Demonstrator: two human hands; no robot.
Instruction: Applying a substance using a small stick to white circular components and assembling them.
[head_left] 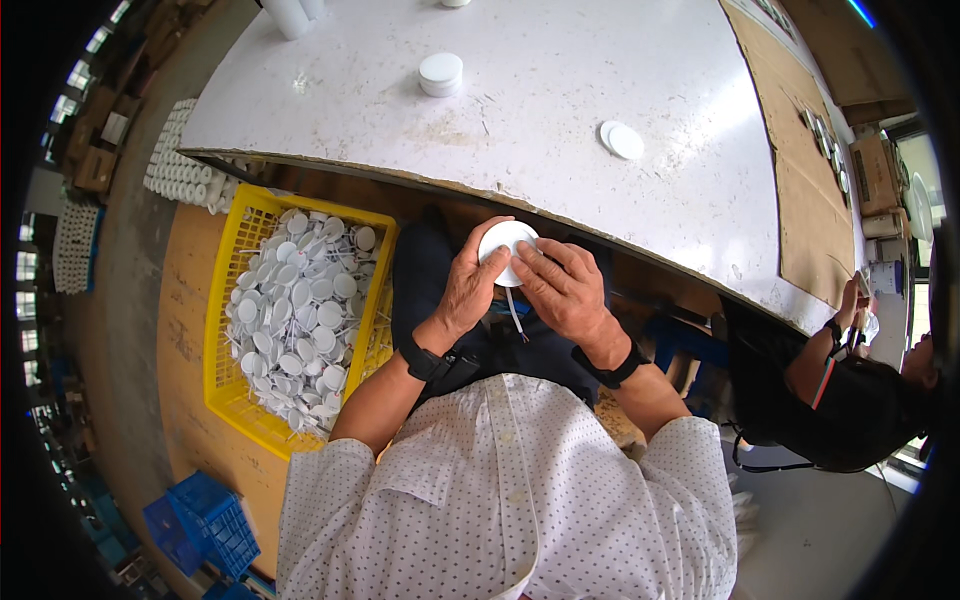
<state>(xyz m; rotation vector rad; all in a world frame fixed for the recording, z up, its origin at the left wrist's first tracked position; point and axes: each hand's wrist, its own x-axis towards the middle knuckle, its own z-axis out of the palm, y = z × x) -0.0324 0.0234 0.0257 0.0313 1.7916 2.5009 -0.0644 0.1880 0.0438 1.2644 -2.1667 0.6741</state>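
Note:
Between both hands, just off the table's front edge, is a white round disc (503, 236) with a short white cable (514, 312) hanging from it. The cable ends in thin bare wires. My left hand (466, 282) grips the disc by its left side, thumb on the top face. My right hand (566, 292) closes on its right side, with fingers laid over the face. The underside of the disc is hidden. On the white table (540, 90) beyond stand a small stack of white discs (440, 74) and two overlapping white discs (625, 141).
To my left, a yellow plastic basket (222, 330) holds many white discs with cables (300, 300). A blue crate (215, 520) lies at lower left. Brown cardboard (775, 150) covers the table's right end. A co-worker (840, 390) in dark clothes sits at the right.

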